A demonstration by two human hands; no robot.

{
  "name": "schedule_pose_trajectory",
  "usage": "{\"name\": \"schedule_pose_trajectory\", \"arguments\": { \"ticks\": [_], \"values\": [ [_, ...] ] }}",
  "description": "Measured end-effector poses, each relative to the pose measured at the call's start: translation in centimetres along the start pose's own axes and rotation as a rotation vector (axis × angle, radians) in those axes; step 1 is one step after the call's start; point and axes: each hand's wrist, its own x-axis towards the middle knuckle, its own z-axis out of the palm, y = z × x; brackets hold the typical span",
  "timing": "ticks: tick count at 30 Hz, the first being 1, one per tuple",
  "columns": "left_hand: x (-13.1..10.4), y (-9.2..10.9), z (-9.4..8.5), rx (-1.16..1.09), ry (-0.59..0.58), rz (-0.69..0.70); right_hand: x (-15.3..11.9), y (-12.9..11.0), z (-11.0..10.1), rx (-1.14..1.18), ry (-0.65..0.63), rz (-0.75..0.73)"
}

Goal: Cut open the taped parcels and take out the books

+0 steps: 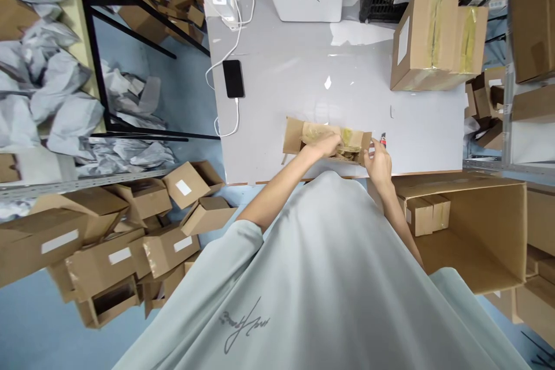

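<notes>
On the table (pixel 281 69), open yellow-taped carton (pixel 323 129)

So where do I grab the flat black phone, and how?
Pinch the black rectangular phone by its two long sides, coming from above. It lies flat on the pale grey table, and a white cable joins its near end, so that end is probably best left alone.

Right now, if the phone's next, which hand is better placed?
Left, I'd say: the left hand is nearer the phone, which lies off to the left. The right hand is farther, at the open box's right end.
</notes>
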Motion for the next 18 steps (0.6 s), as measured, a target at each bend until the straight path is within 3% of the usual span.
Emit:
{"name": "schedule_pose_trajectory", "arguments": {
  "ticks": [3, 6, 11, 15, 18],
  "values": [
    [-1.0, 1.2, -0.3, 0.194, -0.121, 0.03, 1.4, -0.7, 0.1, -0.184, 0.027, -0.194],
    [-3.7, 2.3, 0.0, 0.316, -0.061, 0.017, 3.9, -1.2, 0.6, -0.271, -0.138, -0.361],
    [-8.1, 2.6, 0.9, 0.375, -0.037, 0.01, 6.7, -2.4, 0.4, -0.433, -0.356, -0.465],
    [-9.2, 1.5, 0.9, 0.348, -0.041, 0.03, 7.5, -2.7, -1.5, -0.49, -0.405, -0.446],
    [-7.7, 0.8, 0.4, 0.283, -0.044, 0.063, 8.4, -2.3, -2.5, -0.386, -0.339, -0.331]
  ]
}}
